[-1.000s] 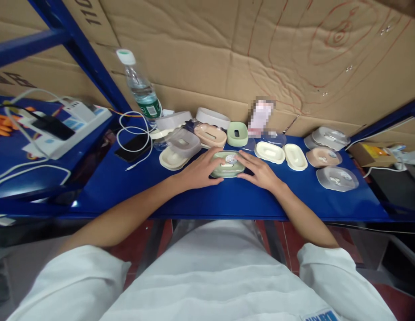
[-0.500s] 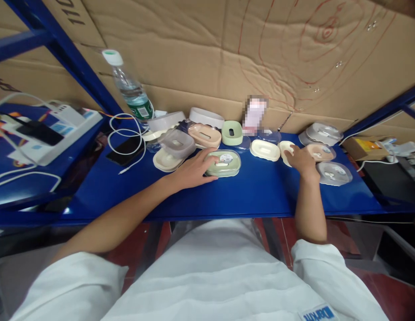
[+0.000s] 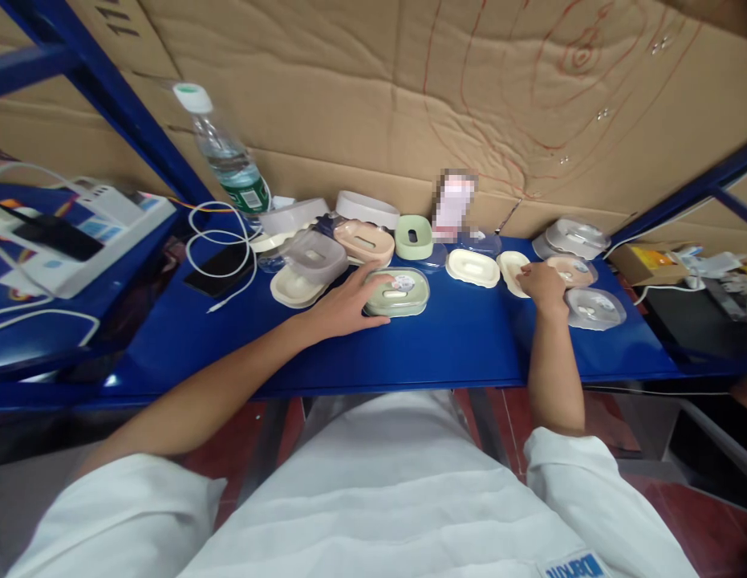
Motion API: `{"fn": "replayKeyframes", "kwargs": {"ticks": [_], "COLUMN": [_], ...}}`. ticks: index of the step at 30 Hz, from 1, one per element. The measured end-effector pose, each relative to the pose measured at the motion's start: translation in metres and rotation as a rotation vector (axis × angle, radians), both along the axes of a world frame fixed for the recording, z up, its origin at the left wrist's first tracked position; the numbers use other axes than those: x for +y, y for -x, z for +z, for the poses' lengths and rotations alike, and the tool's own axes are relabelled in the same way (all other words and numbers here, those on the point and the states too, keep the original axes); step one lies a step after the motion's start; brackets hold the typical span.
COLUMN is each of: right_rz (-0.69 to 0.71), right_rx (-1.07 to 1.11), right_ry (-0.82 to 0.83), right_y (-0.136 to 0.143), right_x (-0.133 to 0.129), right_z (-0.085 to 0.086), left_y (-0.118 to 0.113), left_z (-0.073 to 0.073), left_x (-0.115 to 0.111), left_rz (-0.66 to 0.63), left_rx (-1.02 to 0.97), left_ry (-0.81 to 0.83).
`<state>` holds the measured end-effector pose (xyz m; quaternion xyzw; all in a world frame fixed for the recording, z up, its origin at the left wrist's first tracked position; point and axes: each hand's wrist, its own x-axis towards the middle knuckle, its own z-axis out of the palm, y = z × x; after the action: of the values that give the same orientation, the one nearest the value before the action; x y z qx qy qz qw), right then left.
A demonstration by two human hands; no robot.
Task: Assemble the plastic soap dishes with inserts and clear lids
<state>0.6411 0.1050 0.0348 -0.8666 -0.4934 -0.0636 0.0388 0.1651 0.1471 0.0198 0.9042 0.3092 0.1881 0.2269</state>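
Note:
On the blue table (image 3: 445, 353), my left hand (image 3: 343, 307) spans the left end of a green box with a clear lid (image 3: 403, 293), thumb on top and fingers at its side. My right hand (image 3: 545, 287) has its fingers drawn together at the right edge of a cream tray (image 3: 511, 271). Another cream tray (image 3: 472, 267) lies just left of that one. Right of my right hand are a pink lidded box (image 3: 574, 271) and a grey one with a clear lid (image 3: 595, 309). A green ring-shaped part (image 3: 413, 237) stands behind the green box.
Grey and pink box parts (image 3: 316, 257) are heaped at the left, beside a white cable (image 3: 220, 241), a dark phone (image 3: 213, 273) and a water bottle (image 3: 232, 164). Lidded boxes (image 3: 571, 237) stand back right. A cardboard wall (image 3: 337, 96) and blue posts (image 3: 102, 104) border the table.
The view has shifted slightly, moving the scene a little to the left. My right hand's fingers look more drawn together at the cream tray's edge. My left hand stays on the green box.

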Motion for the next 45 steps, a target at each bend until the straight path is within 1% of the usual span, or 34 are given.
{"fn": "replayKeyframes", "kwargs": {"ticks": [3,4,5,8,11,13,16,17,18,20,21,22,24,26,28,29,30,31,32,34,36,38,40,42,45], "right_rz": [-0.072,-0.055,-0.008,0.227,0.492,0.660,0.821,0.882,0.982,1.207,1.280,1.323,1.332,1.313,1.326,1.322,1.297,1.238,1.147,0.902,0.710,0.581,0.509,0.480,0.437], "right_rx": [0.007,0.017,0.035,0.116,0.197,0.253,0.289,0.284,0.279,0.204,0.131,0.047,-0.111,-0.215,-0.253,-0.253,-0.246,-0.234,-0.218,-0.203,-0.182,-0.165,-0.160,-0.164,-0.182], "right_ry": [-0.041,-0.063,-0.090,-0.163,-0.198,-0.274,-0.424,-0.441,-0.438,-0.338,-0.288,-0.249,-0.230,-0.252,-0.288,-0.311,-0.337,-0.366,-0.392,-0.426,-0.413,-0.388,-0.357,-0.336,-0.339], "right_y": [0.001,0.003,0.007,0.023,0.047,0.065,0.101,0.116,0.132,0.164,0.178,0.190,0.205,0.208,0.198,0.189,0.176,0.160,0.141,0.096,0.047,0.003,-0.026,-0.040,-0.042], "right_x": [-0.004,-0.004,-0.005,-0.002,0.004,0.005,-0.002,-0.007,-0.013,-0.025,-0.031,-0.036,-0.043,-0.046,-0.046,-0.045,-0.044,-0.042,-0.040,-0.032,-0.021,-0.006,0.009,0.021,0.031], "right_z": [0.010,0.013,0.016,0.018,0.014,0.011,0.012,0.013,0.014,0.014,0.014,0.013,0.011,0.011,0.017,0.022,0.029,0.036,0.042,0.053,0.055,0.050,0.039,0.025,0.004], "left_y": [-0.001,-0.001,-0.001,0.000,0.001,0.001,-0.001,-0.002,-0.003,-0.005,-0.006,-0.007,-0.009,-0.011,-0.012,-0.012,-0.012,-0.012,-0.011,-0.008,-0.006,-0.004,-0.003,-0.002,-0.001], "left_z": [0.000,0.001,0.001,0.001,0.000,-0.001,-0.003,-0.004,-0.004,-0.005,-0.005,-0.005,-0.005,-0.003,-0.001,0.000,0.001,0.003,0.005,0.009,0.013,0.014,0.013,0.011,0.006], "left_x": [0.001,0.001,0.002,0.003,0.005,0.006,0.003,0.002,0.000,-0.003,-0.005,-0.007,-0.010,-0.014,-0.017,-0.018,-0.019,-0.020,-0.020,-0.020,-0.018,-0.015,-0.012,-0.008,-0.003], "left_rz": [0.010,0.015,0.016,0.015,0.003,-0.015,-0.042,-0.047,-0.052,-0.063,-0.069,-0.074,-0.077,-0.072,-0.076,-0.083,-0.093,-0.101,-0.103,-0.085,-0.050,-0.017,0.007,0.027,0.035], "left_rx": [-0.004,-0.009,-0.015,-0.065,-0.145,-0.191,-0.236,-0.245,-0.251,-0.267,-0.276,-0.289,-0.321,-0.367,-0.415,-0.436,-0.453,-0.462,-0.465,-0.450,-0.416,-0.370,-0.295,-0.207,-0.107], "left_ry": [0.038,0.045,0.050,0.066,0.081,0.084,0.080,0.079,0.077,0.069,0.059,0.044,0.002,-0.040,-0.064,-0.065,-0.061,-0.057,-0.055,-0.069,-0.114,-0.173,-0.234,-0.281,-0.331]}}
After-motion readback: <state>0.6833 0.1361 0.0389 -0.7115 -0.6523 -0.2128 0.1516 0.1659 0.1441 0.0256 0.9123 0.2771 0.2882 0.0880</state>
